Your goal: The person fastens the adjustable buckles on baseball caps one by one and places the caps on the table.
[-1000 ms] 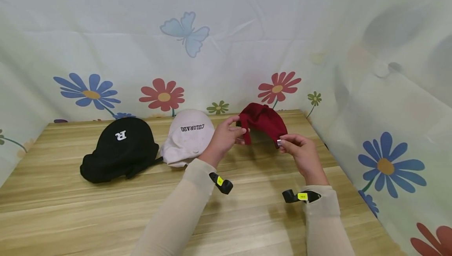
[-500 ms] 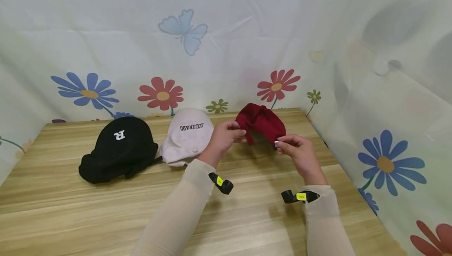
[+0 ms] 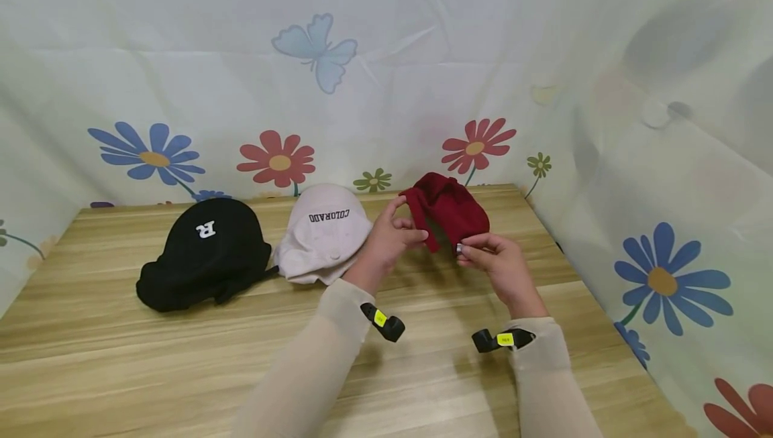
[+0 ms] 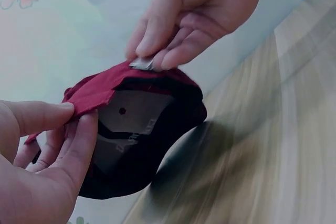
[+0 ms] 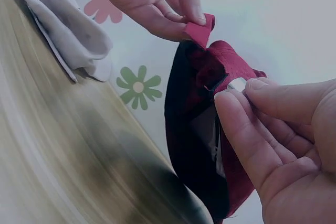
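Note:
Both hands hold a dark red baseball cap near the back right of the table. My left hand pinches the loose red strap at the cap's back between thumb and fingers. Between my right thumb and index finger is a small silver buckle on the opposite side of the cap's rear opening; my right hand grips it. Strap end and buckle are apart. In the left wrist view the cap's dark lining faces the camera.
A white cap marked COLORADO sits just left of my left hand. Farther left lies a black cap with a white R. All are on a wooden table, with a flower-printed sheet behind and on the right.
My right hand has shifted left with the buckle, bringing it nearer the strap. The left hand keeps hold of the strap, its grip slightly adjusted. The white and black caps stay put.

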Demonstrator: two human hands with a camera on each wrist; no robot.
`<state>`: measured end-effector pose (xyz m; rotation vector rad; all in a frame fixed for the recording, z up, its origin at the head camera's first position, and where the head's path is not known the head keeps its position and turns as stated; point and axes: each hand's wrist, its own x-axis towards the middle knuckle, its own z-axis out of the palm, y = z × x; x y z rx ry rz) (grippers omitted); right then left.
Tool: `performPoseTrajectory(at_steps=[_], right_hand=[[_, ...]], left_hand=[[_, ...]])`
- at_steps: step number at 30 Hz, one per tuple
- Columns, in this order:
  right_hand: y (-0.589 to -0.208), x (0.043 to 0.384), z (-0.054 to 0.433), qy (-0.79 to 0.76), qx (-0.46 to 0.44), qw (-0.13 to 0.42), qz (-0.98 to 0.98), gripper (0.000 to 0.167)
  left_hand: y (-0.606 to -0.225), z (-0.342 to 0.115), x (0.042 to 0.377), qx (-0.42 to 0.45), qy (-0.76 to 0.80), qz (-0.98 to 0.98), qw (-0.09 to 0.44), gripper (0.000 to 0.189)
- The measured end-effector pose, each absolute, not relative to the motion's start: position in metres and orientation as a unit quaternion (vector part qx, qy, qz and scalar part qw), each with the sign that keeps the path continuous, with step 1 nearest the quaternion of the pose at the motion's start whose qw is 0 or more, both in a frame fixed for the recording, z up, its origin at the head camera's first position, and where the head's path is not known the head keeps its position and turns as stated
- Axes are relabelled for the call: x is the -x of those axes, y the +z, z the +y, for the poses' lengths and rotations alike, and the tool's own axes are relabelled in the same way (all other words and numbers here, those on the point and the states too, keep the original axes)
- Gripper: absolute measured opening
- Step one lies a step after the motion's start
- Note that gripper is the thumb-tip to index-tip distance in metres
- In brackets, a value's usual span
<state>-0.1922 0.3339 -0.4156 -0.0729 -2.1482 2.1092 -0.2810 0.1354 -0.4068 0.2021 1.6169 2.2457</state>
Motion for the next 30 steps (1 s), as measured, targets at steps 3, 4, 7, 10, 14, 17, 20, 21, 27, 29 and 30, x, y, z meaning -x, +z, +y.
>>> performPoseTrajectory(at_steps=[3,4,7,10,14,17,20,21,27,29,30], right_hand=[[-0.418,0.193,0.331,0.710,0.022,0.060,-0.701,0.027],[-0.419,0.193,0.330,0.713,0.019,0.058,-0.699,0.028],[-0.422,0.195,0.327,0.724,0.021,0.051,-0.688,0.027],[-0.424,0.196,0.325,0.731,0.024,0.048,-0.681,0.027],[-0.426,0.196,0.322,0.748,0.030,0.056,-0.661,0.019],[-0.426,0.196,0.320,0.768,0.031,0.065,-0.636,0.011],[-0.426,0.196,0.317,0.784,0.034,0.072,-0.615,0.009],[-0.426,0.196,0.316,0.788,0.034,0.075,-0.610,0.009],[-0.428,0.197,0.313,0.802,0.035,0.084,-0.591,0.008],[-0.429,0.197,0.313,0.807,0.036,0.085,-0.584,0.009],[-0.429,0.197,0.313,0.808,0.036,0.086,-0.582,0.009]], left_hand=[[-0.409,0.137,0.279,-0.068,0.794,0.578,0.174,0.089],[-0.409,0.138,0.278,-0.067,0.794,0.579,0.170,0.090],[-0.412,0.140,0.275,-0.063,0.801,0.572,0.163,0.089],[-0.414,0.142,0.273,-0.060,0.810,0.563,0.150,0.088],[-0.416,0.146,0.270,-0.054,0.822,0.553,0.128,0.086],[-0.419,0.149,0.268,-0.050,0.829,0.545,0.111,0.086],[-0.421,0.151,0.266,-0.050,0.833,0.541,0.099,0.086],[-0.422,0.152,0.266,-0.051,0.835,0.539,0.096,0.086],[-0.423,0.154,0.263,-0.060,0.838,0.535,0.088,0.089],[-0.423,0.154,0.262,-0.064,0.837,0.536,0.089,0.090],[-0.423,0.154,0.261,-0.066,0.837,0.536,0.090,0.090]])
